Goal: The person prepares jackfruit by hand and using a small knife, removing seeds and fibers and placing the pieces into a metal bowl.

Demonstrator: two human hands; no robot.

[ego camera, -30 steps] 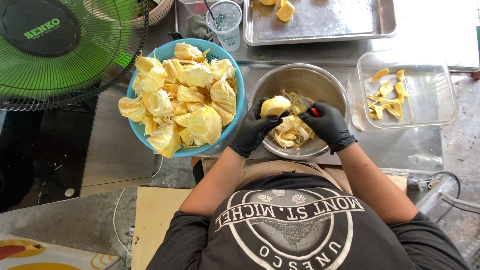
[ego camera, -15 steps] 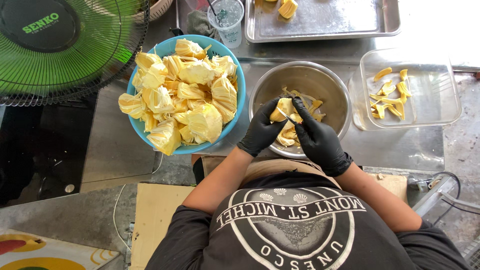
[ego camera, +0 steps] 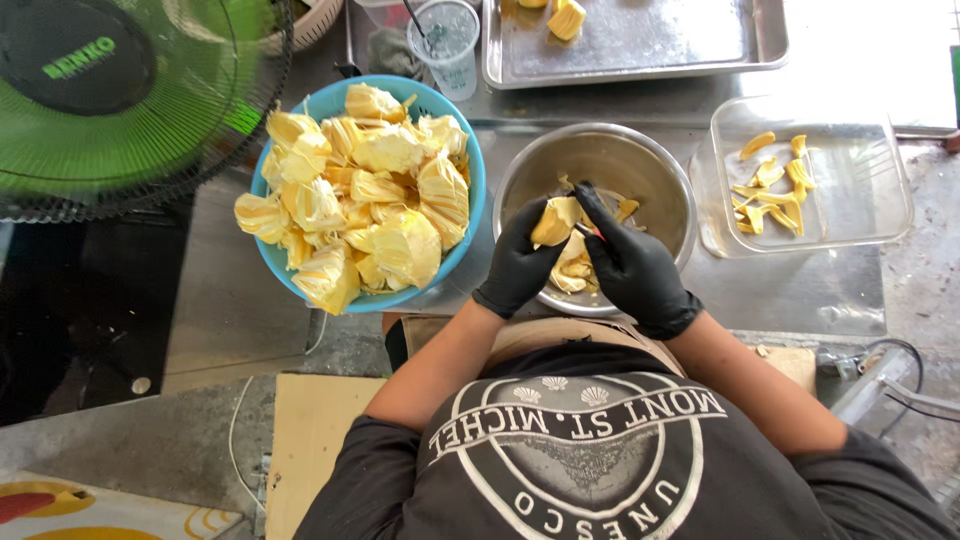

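Observation:
Both my hands wear black gloves and meet over a steel bowl point(ego camera: 655, 170). My left hand point(ego camera: 515, 268) grips a yellow jackfruit piece point(ego camera: 555, 220) above the bowl's near side. Pressed against that piece from the right, my right hand point(ego camera: 632, 268) has its forefinger stretched along the top. A bit of a small red-handled tool point(ego camera: 598, 233) shows in its grip. More yellow scraps point(ego camera: 572, 275) lie in the bowl under my hands. A blue bowl point(ego camera: 470, 215) heaped with jackfruit sections point(ego camera: 365, 195) stands just left of the steel one.
A clear plastic tray point(ego camera: 860, 200) with yellow strips sits to the right. At the back are a metal tray point(ego camera: 650, 45) with fruit pieces and a plastic cup point(ego camera: 447, 40). A green fan point(ego camera: 120, 95) spins at the left. Cardboard point(ego camera: 310, 440) lies below.
My right hand has swung left from beside the bowl's middle onto the fruit piece. My left hand has lifted and turned the piece slightly.

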